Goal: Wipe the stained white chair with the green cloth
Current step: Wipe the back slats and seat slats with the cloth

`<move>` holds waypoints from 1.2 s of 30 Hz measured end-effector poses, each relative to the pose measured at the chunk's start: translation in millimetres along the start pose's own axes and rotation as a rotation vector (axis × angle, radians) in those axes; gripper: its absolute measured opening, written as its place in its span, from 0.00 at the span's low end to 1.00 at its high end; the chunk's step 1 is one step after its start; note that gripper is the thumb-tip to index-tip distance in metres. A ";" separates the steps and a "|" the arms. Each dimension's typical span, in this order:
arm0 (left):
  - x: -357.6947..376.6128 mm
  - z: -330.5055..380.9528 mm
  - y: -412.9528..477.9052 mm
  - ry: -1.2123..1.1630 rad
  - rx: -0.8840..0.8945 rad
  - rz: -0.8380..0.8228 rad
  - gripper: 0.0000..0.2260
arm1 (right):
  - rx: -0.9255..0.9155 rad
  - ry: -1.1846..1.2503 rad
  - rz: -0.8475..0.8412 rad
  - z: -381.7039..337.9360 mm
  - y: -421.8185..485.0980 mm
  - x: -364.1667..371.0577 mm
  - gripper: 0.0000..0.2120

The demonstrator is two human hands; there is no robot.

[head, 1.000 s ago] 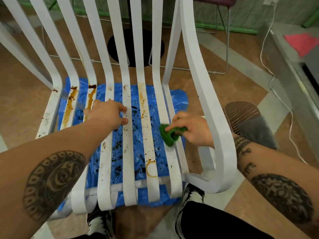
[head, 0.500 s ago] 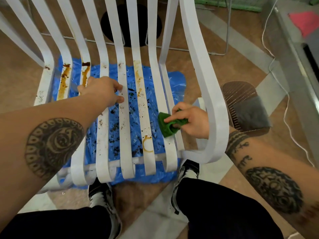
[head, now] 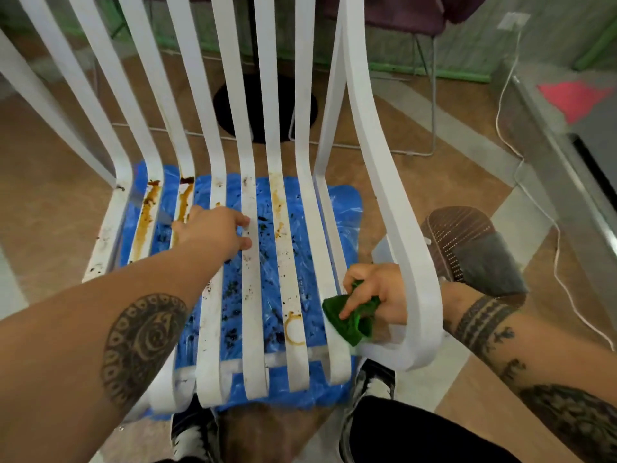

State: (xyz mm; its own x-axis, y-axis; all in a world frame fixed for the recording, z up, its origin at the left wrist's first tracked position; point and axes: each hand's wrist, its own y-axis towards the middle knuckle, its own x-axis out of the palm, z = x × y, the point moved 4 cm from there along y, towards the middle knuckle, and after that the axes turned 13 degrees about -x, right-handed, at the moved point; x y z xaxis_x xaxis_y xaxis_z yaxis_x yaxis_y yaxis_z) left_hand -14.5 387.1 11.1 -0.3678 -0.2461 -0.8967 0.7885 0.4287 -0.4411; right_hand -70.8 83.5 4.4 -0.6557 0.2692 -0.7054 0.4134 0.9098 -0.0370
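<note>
The white slatted chair (head: pixel 253 279) stands in front of me, its seat slats marked with brown streaks, dark specks and a brown ring near the front. My left hand (head: pixel 213 230) rests on the middle slats of the seat, fingers curled over a slat's edge. My right hand (head: pixel 377 295) grips the crumpled green cloth (head: pixel 350 320) and presses it on the rightmost seat slat near the front, just inside the right armrest (head: pixel 410 279).
A blue plastic sheet (head: pixel 347 208) with dark crumbs lies on the floor under the chair. A brown and grey slipper (head: pixel 467 248) lies to the right, next to a white cable (head: pixel 557 262). A dark-seated metal chair (head: pixel 430 95) stands behind. My shoes (head: pixel 374 385) are below the seat front.
My right hand has slid the green cloth along the rightmost slat toward the seat's front edge. My left hand has stayed on the middle slats. The view has shifted.
</note>
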 end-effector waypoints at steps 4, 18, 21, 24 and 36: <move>-2.1 -0.3 0.2 0.029 -0.008 -0.013 0.22 | -0.027 -0.076 0.038 -13.8 16.3 16.9 0.19; -21.9 17.6 -13.4 0.182 0.083 0.035 0.17 | 0.418 -0.025 0.298 -15.0 -12.8 -89.4 0.15; -40.8 40.3 -32.8 -0.153 0.189 0.161 0.14 | 0.565 0.086 0.736 -23.4 -11.5 -115.5 0.07; -41.6 68.1 -69.6 -0.784 0.213 -0.180 0.11 | 0.700 0.730 0.928 -29.8 -1.9 -97.5 0.08; -8.7 82.3 -110.8 -1.441 -0.118 -0.535 0.13 | 0.648 1.214 0.890 -42.3 -4.0 -79.8 0.21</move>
State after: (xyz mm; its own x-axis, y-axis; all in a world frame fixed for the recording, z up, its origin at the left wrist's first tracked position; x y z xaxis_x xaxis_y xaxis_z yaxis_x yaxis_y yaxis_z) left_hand -58.1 270.2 70.7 0.2419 -0.9620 0.1263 0.6566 0.0664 -0.7513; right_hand -46.9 71.7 90.7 -0.0337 0.9651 0.2595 0.8847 0.1496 -0.4415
